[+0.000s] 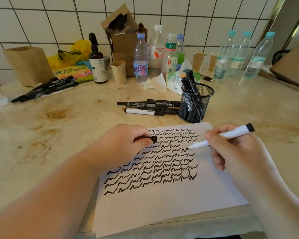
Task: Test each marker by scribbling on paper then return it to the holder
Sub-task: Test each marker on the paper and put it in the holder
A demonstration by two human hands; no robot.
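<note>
I see a matt white paper sheet [162, 204] lying at the near edge of a glossy, stained stone-look counter [76, 118]. The holder [195, 104] is black wire mesh. The marker [221, 137] looks like smooth white plastic. Toward the far edge stand clear plastic bottles [238, 54] and matt brown cardboard boxes [121, 31] against glazed white tiles [41, 19].

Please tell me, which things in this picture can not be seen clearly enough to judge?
- Head view: the cap is mostly hidden inside the left hand.
- Head view: how many markers stand in the mesh holder is unclear; they overlap.
- Head view: the white marker barrel is partly covered by the right hand, hiding its label.
- Head view: the bottle labels are too small to read.
</note>
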